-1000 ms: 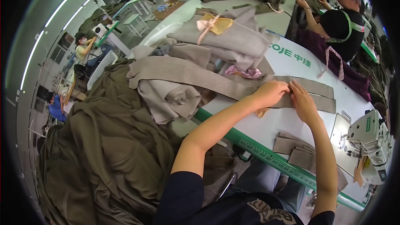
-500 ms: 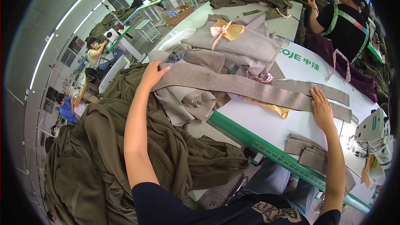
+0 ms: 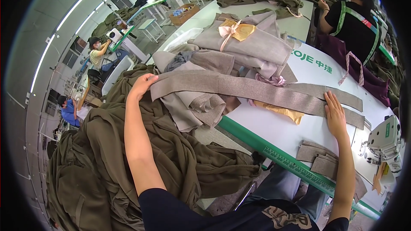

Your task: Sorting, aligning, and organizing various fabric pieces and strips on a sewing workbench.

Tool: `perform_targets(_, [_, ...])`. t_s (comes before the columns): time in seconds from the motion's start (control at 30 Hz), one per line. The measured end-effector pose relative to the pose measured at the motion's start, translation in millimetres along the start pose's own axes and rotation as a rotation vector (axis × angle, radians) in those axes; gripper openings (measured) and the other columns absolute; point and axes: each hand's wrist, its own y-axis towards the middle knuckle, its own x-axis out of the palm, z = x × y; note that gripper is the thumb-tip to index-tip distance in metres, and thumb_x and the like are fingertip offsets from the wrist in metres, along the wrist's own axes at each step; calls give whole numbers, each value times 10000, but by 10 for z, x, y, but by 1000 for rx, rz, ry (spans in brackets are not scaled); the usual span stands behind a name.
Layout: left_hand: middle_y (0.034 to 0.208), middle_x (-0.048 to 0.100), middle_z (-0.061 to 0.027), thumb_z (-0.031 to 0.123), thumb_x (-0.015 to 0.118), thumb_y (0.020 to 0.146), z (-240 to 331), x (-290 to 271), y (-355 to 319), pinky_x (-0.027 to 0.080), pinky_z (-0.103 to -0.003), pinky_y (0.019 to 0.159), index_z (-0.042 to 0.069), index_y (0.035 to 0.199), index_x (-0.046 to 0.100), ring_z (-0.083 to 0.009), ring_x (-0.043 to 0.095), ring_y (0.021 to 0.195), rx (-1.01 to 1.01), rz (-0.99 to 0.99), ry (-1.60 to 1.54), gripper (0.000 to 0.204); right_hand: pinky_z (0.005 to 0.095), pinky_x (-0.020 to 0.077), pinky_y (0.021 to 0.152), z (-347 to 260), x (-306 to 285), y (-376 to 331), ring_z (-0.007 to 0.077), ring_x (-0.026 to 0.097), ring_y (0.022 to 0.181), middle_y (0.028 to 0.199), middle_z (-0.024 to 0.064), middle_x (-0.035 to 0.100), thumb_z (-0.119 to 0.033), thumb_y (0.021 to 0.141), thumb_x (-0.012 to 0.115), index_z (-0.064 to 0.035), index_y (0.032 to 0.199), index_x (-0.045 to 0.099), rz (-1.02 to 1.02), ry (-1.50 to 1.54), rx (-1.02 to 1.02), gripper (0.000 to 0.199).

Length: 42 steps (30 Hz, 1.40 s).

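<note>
A long grey-brown fabric strip [image 3: 265, 95] with a crosswise seam stretches over the table and a fabric heap. My left hand [image 3: 142, 86] has its fingers closed at the strip's far left end, thumb and fingertips on the upper corner. My right hand [image 3: 335, 113] lies flat near the strip's right end, fingers stretched out, pressing it on the white tabletop. A second grey-brown strip [image 3: 344, 97] runs just behind, partly under the first. Beneath the left part of the strip is a crumpled grey-brown fabric piece [image 3: 184, 111].
A sewing machine [image 3: 383, 139] stands at the right. Short fabric pieces [image 3: 319, 156] lie by the green table edge [image 3: 252, 143]. Grey bundles tied with a pale ribbon [image 3: 231, 30] sit behind. Olive garments [image 3: 115, 158] pile up at left. A co-worker [image 3: 353, 21] sits at the far right.
My left hand has moved left and slightly down to the strip's end, and the strip's left end has shifted with it. My right hand stays flat on the strip.
</note>
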Motion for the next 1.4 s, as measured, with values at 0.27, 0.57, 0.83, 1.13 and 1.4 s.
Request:
perform_targets(0.27, [931,635,0,438,765,827,413,38,-269,457,-239,764,38,1015,650,-68,554,819,-330,-129,-103,457,388,239,1175,50,14,-5,217,275,1460,1571,36,330,-252,1045,364,-170,1498,381,-13,5,4,461])
perform_targets(0.57, [916,631,28,399,785,814,192,-113,-327,453,-209,739,95,901,636,-49,577,825,-223,-314,241,350,382,231,1177,85,73,5,216,268,1462,1578,30,318,-259,1042,357,-178,1505,369,-3,-3,5,471])
perform_targets(0.83, [874,612,67,320,744,874,540,-231,-482,423,-190,639,142,900,620,-41,531,721,-40,50,-24,218,385,239,1176,112,78,-10,208,264,1463,1576,20,321,-262,1041,365,-184,1504,369,6,-1,14,469])
perform_targets(1.13, [919,617,65,316,672,934,84,-15,-101,461,-213,693,151,960,622,-45,547,775,-22,113,-323,174,383,241,1177,82,125,24,208,257,1466,1577,6,317,-272,1045,363,-199,1500,375,31,-16,40,460])
perform_targets(1.4, [1025,642,22,347,706,903,1,136,-136,451,-242,838,117,1038,645,-93,570,890,-152,-4,-218,273,399,284,1144,93,169,5,232,354,1412,1503,54,429,-231,1015,453,-138,1408,495,162,49,12,406])
